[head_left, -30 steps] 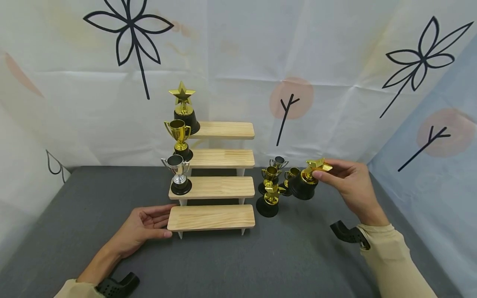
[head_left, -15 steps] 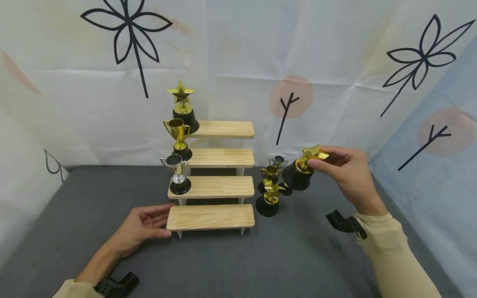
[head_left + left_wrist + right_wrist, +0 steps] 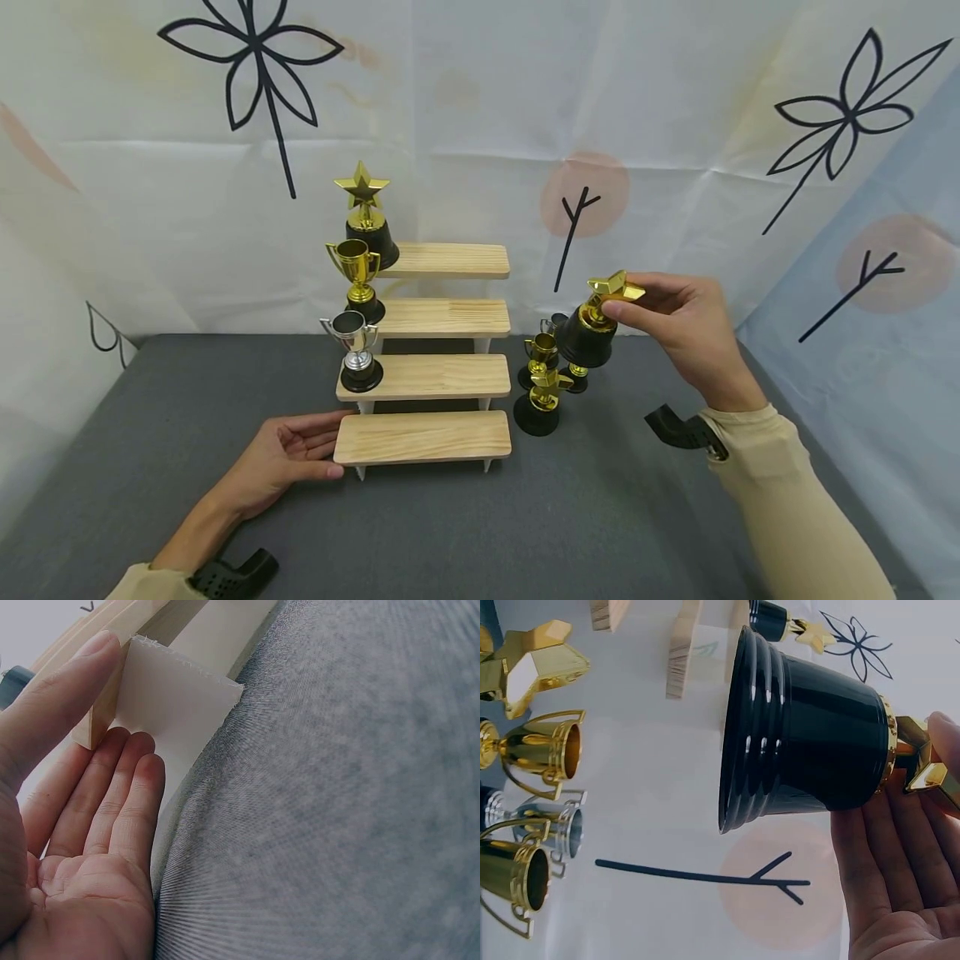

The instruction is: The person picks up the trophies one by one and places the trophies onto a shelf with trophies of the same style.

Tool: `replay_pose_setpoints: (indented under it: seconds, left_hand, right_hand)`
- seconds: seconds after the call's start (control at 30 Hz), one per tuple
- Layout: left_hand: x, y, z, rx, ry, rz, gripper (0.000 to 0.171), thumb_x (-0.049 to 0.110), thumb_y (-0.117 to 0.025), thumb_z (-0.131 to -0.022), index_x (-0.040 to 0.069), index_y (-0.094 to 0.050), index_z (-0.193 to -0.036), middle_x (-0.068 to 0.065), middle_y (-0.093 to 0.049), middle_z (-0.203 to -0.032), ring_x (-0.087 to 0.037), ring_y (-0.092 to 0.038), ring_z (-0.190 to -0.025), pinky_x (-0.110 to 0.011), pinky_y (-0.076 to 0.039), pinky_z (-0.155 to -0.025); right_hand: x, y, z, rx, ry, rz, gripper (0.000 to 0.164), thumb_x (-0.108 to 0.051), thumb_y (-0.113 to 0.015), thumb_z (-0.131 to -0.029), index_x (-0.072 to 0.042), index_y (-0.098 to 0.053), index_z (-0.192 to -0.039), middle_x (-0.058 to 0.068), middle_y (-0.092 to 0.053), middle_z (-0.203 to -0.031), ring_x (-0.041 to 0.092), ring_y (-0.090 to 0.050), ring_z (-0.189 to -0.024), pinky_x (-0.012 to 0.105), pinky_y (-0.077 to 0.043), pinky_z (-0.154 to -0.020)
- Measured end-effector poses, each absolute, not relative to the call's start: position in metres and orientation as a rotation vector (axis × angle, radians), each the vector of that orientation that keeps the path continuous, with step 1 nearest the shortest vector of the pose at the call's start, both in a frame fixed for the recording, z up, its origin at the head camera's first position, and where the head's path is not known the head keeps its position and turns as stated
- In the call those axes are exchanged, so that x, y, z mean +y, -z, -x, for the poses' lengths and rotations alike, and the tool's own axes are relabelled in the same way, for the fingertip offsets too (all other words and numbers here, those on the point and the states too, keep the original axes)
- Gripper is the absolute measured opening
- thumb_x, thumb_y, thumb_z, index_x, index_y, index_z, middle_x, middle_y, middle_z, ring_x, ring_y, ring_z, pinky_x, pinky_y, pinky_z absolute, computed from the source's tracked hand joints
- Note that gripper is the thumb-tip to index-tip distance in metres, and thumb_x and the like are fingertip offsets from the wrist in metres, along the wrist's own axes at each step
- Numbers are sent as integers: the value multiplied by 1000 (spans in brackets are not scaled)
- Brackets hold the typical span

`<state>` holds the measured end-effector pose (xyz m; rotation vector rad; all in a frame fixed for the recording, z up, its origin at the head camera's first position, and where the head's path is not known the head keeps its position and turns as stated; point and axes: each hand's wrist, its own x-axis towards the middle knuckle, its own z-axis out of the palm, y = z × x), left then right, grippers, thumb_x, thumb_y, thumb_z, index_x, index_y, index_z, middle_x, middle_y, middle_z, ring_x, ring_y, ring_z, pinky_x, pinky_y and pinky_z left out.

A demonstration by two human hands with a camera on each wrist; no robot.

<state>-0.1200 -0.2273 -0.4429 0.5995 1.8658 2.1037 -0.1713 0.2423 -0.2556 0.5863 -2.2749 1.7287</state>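
Observation:
A four-tier wooden display stand (image 3: 427, 437) stands on the grey tabletop. My left hand (image 3: 288, 458) rests at the left end of its lowest step, fingers fairly straight against the end, thumb at the front corner; the left wrist view shows fingertips by the white support (image 3: 172, 697). My right hand (image 3: 678, 333) pinches a gold star trophy (image 3: 588, 337) by its star, holding it tilted in the air, black base (image 3: 802, 735) towards the stand. Down the stand's left side stand a gold star trophy (image 3: 371, 233), a gold cup trophy (image 3: 362, 271) and a silver cup trophy (image 3: 360, 358).
Right of the stand several trophies cluster on the table: a small gold star trophy (image 3: 542, 404) in front, a gold cup trophy (image 3: 542, 350), and a silver cup (image 3: 559, 825) and another gold cup (image 3: 517, 870) partly hidden behind the held one. A patterned white cloth (image 3: 480, 108) hangs behind.
My right hand has lifted the star trophy higher and moved it left, over the clustered trophies. The left hand stays at the stand's lowest step.

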Motion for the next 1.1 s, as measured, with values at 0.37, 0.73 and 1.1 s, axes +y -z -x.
replay_pose_setpoints:
  seconds: [0.37, 0.73, 1.1]
  left_hand:
    - [-227, 443, 119, 1857, -2112, -611, 71, -17, -72, -83, -25, -34, -143, -7, -59, -140, -17, -61, -124, -34, -54, -101]
    - [-228, 445, 120, 1864, -2103, -603, 73, -16, -73, -83, -25, -34, -143, -2, -60, -139, -16, -61, -124, -34, -54, -101]
    - [-229, 446, 121, 1843, -2114, -606, 71, -17, -72, -83, -22, -36, -144, 1, -61, -138, -17, -60, -124, -35, -54, -101]
  right_hand:
    - [226, 247, 184, -2255, -1786, -659, 26, 2, -79, -87, 0, -77, -112, 6, -76, -99, 18, -72, -85, 25, -63, -80]
    - [213, 241, 192, -2283, -1754, -690, 28, -1, -78, -88, 5, -74, -115, 6, -76, -100, 19, -73, -86, 25, -63, -80]
    - [197, 234, 199, -2267, -1759, -755, 27, -1, -79, -88, 6, -74, -113, 7, -76, -97, 20, -73, -86, 27, -62, -80]
